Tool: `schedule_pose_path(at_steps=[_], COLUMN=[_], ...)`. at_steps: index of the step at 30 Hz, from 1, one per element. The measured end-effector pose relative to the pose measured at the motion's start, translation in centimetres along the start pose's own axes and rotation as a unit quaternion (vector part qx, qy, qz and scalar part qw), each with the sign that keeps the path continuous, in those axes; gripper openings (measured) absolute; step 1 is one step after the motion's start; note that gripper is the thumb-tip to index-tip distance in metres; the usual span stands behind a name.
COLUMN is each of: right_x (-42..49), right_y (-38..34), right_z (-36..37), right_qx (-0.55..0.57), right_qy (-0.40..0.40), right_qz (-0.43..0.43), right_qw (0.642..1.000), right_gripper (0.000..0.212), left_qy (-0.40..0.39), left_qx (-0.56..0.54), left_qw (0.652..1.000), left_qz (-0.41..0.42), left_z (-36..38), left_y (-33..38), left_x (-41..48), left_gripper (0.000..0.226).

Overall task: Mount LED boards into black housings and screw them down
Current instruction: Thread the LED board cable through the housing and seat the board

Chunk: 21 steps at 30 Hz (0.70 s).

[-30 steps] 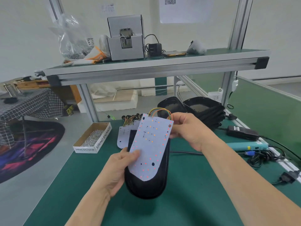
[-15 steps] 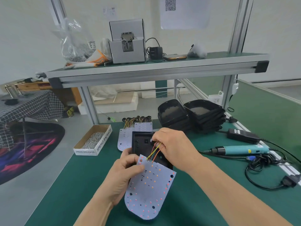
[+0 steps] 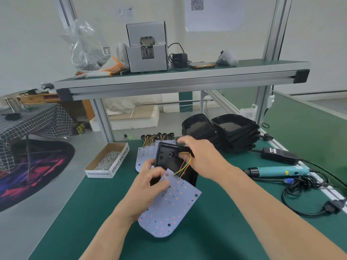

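Note:
A white LED board [image 3: 173, 207] with coloured dots lies tilted in front of an open black housing [image 3: 170, 158] on the green mat. My left hand [image 3: 150, 186] pinches the board's upper left edge, thumb on top. Coloured wires [image 3: 185, 167] run from the board's top edge up into the housing. My right hand [image 3: 199, 156] rests over the housing's right side, its fingers at the wires' far end inside the housing; the fingertips are partly hidden.
More LED boards [image 3: 144, 154] with wires lie behind the housing. Two stacks of black housings [image 3: 234, 132] stand at the back right. A cardboard box of screws [image 3: 109, 160] sits to the left, a teal electric screwdriver [image 3: 277, 170] and cables to the right. A shelf [image 3: 169, 79] spans overhead.
The board was held up over the housing, then came down in front of it. My right hand moved from the board's top edge to the wires inside the housing.

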State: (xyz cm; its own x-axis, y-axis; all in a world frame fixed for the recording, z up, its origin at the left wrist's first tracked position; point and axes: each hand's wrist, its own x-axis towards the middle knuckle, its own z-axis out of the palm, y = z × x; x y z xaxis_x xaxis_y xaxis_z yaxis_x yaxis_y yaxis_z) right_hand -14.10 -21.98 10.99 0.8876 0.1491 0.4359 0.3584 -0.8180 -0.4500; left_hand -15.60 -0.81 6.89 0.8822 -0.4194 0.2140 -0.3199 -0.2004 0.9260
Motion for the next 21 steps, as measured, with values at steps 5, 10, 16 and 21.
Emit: schedule_pose_path(at_steps=[5, 10, 16, 21], right_x=[0.4, -0.1, 0.6, 0.8], right_y=[-0.6, -1.5, -2.0, -1.8], right_z=[-0.7, -0.6, -0.3, -0.3], right_qx=[-0.064, -0.103, -0.115, -0.102], right_qy=[0.022, -0.012, 0.024, -0.034], right_qz=[-0.037, -0.035, -0.015, -0.006], right_qw=[0.997, 0.994, 0.993, 0.994], right_gripper=[0.009, 0.020, 0.025, 0.017], left_qy=[0.035, 0.050, 0.069, 0.061], left_qx=[-0.052, -0.057, -0.036, 0.022], left_qw=[0.998, 0.997, 0.996, 0.996], left_qz=[0.016, 0.023, 0.054, 0.062], left_z=[0.5, 1.1, 1.9, 1.2], left_y=[0.0, -0.6, -0.3, -0.8], left_x=[0.6, 0.3, 0.5, 0.7], left_gripper=[0.012, 0.017, 0.013, 0.013])
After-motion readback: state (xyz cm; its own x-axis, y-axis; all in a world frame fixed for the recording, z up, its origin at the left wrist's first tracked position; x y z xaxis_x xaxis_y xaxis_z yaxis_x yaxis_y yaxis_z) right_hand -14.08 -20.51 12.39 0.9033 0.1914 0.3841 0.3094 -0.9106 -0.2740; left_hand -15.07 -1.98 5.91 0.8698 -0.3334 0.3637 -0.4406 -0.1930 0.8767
